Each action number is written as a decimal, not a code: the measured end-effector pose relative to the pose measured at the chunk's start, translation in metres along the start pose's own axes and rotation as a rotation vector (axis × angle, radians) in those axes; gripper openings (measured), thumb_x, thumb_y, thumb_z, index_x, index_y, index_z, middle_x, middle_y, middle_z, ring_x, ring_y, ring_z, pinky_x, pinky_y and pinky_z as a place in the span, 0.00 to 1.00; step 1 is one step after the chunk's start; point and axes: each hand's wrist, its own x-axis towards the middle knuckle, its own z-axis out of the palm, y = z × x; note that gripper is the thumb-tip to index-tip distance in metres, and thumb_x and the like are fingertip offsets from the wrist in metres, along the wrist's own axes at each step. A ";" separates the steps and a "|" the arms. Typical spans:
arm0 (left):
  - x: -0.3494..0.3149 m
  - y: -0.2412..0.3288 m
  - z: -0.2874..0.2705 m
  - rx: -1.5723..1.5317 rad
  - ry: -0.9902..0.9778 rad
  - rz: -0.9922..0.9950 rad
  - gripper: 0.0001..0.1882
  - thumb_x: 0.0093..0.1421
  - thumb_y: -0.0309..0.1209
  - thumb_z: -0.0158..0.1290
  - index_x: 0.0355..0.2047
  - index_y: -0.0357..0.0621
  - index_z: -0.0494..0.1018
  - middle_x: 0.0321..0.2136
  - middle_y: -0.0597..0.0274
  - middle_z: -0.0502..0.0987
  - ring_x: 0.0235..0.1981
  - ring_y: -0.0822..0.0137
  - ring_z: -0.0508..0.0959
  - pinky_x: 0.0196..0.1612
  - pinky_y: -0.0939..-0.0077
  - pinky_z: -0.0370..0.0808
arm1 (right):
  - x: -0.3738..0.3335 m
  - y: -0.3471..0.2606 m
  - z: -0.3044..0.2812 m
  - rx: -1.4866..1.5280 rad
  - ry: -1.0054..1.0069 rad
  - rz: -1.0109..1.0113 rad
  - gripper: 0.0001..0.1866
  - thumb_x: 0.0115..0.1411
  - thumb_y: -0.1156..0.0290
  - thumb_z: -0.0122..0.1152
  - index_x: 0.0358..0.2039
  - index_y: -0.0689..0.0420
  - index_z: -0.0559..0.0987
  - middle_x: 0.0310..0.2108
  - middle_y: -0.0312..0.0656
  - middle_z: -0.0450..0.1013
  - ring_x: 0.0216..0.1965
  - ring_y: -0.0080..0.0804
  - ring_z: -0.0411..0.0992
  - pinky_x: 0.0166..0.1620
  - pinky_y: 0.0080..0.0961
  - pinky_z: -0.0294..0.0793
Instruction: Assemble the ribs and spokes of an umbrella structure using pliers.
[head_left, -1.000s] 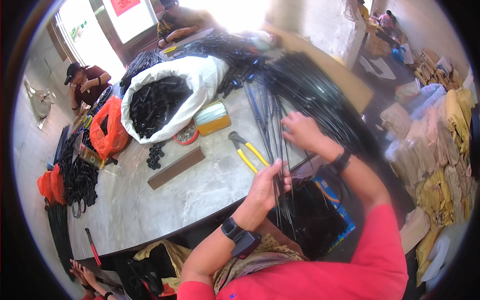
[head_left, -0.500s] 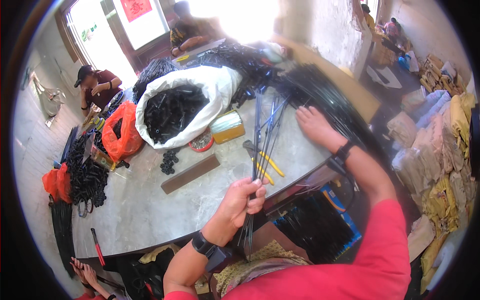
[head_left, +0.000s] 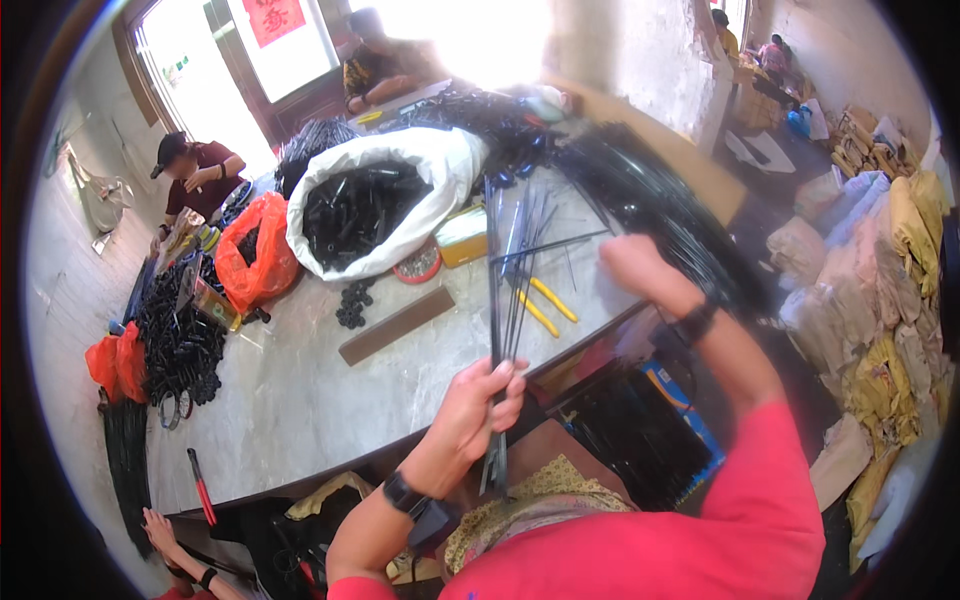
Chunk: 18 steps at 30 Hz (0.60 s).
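Observation:
My left hand (head_left: 480, 405) is closed around a bundle of thin dark rods (head_left: 508, 325), which stand up over the table edge and fan out slightly at the far end. My right hand (head_left: 640, 270) is curled, its fingers slightly blurred, on one or more thin black rods (head_left: 555, 245) that reach leftward across the bundle. Beyond it lies a large pile of long black rods (head_left: 650, 195) at the table's right side. A pair of yellow-handled pliers (head_left: 545, 307) rests on the table between my hands, its head partly hidden by the rods.
On the grey table (head_left: 300, 400) stand a white sack (head_left: 465, 165) of black tubes, an orange bag (head_left: 258, 250), a red-rimmed dish (head_left: 425, 268), a yellow box (head_left: 462, 240) and a brown bar (head_left: 397, 325). Red-handled pliers (head_left: 202, 487) lie at the near left edge. Other people sit around the table.
My right hand has gone from spread fingers to a closed grip beside the rod pile, and black rods now cross toward the left. My left hand keeps its bundle. The view has shifted slightly.

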 end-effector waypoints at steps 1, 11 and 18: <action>0.011 -0.007 0.003 -0.034 -0.023 0.014 0.11 0.70 0.29 0.48 0.48 0.34 0.69 0.26 0.66 0.70 0.17 0.78 0.63 0.18 0.83 0.61 | -0.017 -0.006 0.001 0.494 -0.115 -0.022 0.13 0.63 0.61 0.59 0.36 0.58 0.82 0.31 0.43 0.81 0.33 0.35 0.80 0.33 0.30 0.76; 0.035 -0.075 0.015 -0.089 -0.133 -0.042 0.13 0.71 0.32 0.50 0.50 0.36 0.70 0.29 0.60 0.76 0.23 0.69 0.75 0.26 0.76 0.74 | -0.065 -0.068 0.033 1.739 -0.168 0.309 0.19 0.65 0.54 0.64 0.38 0.60 0.80 0.30 0.39 0.80 0.27 0.24 0.80 0.25 0.16 0.75; 0.033 -0.087 0.013 -0.077 -0.053 -0.021 0.14 0.72 0.32 0.47 0.51 0.35 0.70 0.28 0.57 0.78 0.21 0.68 0.76 0.23 0.77 0.72 | -0.058 -0.065 0.045 1.693 -0.159 0.343 0.13 0.62 0.63 0.65 0.34 0.61 0.78 0.27 0.40 0.79 0.24 0.24 0.78 0.22 0.18 0.75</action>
